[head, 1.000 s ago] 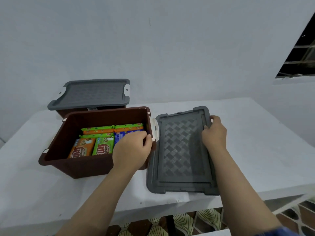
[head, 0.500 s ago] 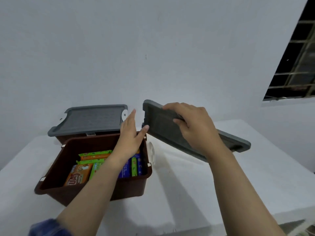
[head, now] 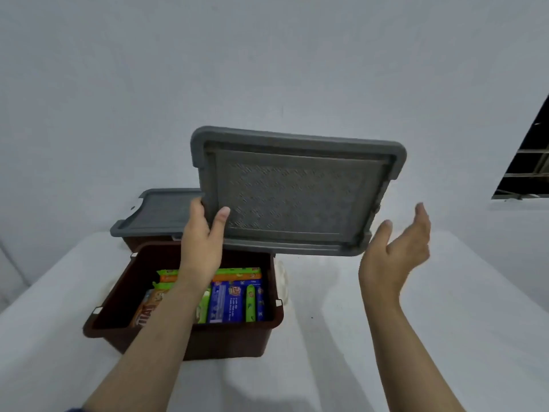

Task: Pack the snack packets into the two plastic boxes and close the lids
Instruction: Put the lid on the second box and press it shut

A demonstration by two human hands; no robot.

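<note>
Head view: a person holds a grey lid point(head: 297, 188) up in the air above a white worktop point(head: 416, 322), its patterned face turned toward the camera and its long edge running left to right. The left hand point(head: 202, 248) grips the lid at its lower left corner, the thumb point(head: 221, 221) pressed on the near face and the fingers wrapped behind the edge. The right hand point(head: 395, 248) is wide and relaxed, palm turned inward, fingers nearly straight, just beside the lid's lower right corner; whether it touches the lid cannot be told.

Beneath the raised lid, on the worktop, stands an open brown box point(head: 184, 331). Snack packets point(head: 234, 298) lie inside it: blue and green ones stand on edge at the right, orange and green ones run along the far wall, and an orange packet is partly hidden behind the left forearm. A white latch point(head: 280, 281) hangs at the box's right end.

Behind the open box sits a second brown box point(head: 139, 243), touching or nearly touching it, with its own grey lid point(head: 160, 212) resting on top. A plain pale wall point(head: 267, 69) fills the background, and a dark barred window point(head: 525, 168) shows at the right edge.
</note>
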